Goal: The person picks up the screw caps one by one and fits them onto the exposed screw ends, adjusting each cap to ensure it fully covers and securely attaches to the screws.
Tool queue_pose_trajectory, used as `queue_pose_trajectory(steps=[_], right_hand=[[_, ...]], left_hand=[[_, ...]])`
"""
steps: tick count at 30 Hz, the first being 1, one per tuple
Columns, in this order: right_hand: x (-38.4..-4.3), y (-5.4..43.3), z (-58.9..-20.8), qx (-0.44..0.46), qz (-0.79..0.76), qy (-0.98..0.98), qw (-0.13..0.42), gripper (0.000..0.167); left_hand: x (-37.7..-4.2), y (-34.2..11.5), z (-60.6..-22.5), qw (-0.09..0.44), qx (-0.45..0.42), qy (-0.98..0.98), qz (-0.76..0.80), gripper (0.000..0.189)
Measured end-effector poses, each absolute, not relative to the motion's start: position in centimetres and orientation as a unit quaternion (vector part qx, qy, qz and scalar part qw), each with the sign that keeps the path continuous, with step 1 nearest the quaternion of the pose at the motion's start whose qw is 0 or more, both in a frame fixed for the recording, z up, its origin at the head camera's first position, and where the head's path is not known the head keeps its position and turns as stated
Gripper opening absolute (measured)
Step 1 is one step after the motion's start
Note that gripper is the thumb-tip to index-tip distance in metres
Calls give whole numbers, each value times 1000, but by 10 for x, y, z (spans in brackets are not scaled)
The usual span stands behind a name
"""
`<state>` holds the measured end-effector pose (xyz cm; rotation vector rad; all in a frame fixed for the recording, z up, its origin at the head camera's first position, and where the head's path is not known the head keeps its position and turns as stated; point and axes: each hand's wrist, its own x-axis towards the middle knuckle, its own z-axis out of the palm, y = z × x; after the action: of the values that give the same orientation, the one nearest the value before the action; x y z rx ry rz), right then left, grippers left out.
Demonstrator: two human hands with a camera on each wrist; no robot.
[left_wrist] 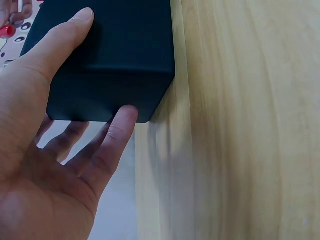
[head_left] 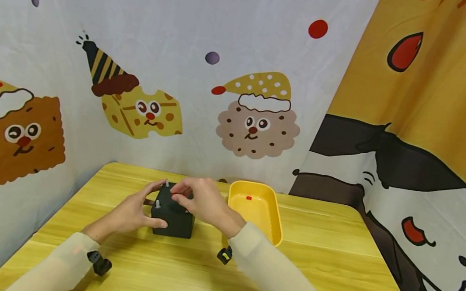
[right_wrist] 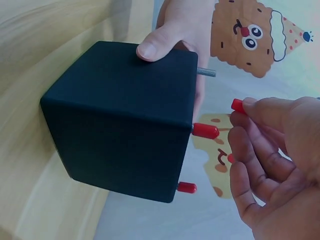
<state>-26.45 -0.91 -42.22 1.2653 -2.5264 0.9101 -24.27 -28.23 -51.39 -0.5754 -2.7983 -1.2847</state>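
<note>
A black box [head_left: 174, 224] stands on the table with metal bolts [right_wrist: 206, 72] sticking up from its top. Two bare bolts show on its left side in the head view. Red caps [right_wrist: 206, 131] cover two other bolts in the right wrist view. My left hand [head_left: 133, 212] grips the box from the left, its thumb [left_wrist: 67, 37] against one face and fingers round another. Above the box top, my right hand [head_left: 204, 202] pinches a small loose red cap [right_wrist: 237, 105] between thumb and index finger, apart from the bolts.
Right of the box sits a yellow tray [head_left: 256, 219] with one small red cap [head_left: 249, 198] lying in it. The wooden table [head_left: 311, 252] reaches back to a printed curtain [head_left: 214, 12]. Small black cameras [head_left: 225, 255] are strapped to both wrists.
</note>
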Motion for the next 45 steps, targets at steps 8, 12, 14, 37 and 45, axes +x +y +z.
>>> queue_pose_trajectory(steps=[8,12,14,37,45], right_hand=[[-265,-21,-426,429,297,-850,73,15],[-266,-26,-429,435,293,-848,72,15],[-266,-29,-430,438,290,-848,75,15],[-266,-45,-440,437,283,-851,67,12],[-266,-47,-442,440,268,-855,63,12]], left_hand=[[-244,-283,-512,-2,-181,-892,-413,123],[-245,-283,-512,-3,-179,-894,-411,123],[-244,-283,-512,-2,-179,-894,-411,123],[-244,-283,-512,-5,-183,-890,-419,119],[-243,-282,-511,-3,-183,-888,-422,120]])
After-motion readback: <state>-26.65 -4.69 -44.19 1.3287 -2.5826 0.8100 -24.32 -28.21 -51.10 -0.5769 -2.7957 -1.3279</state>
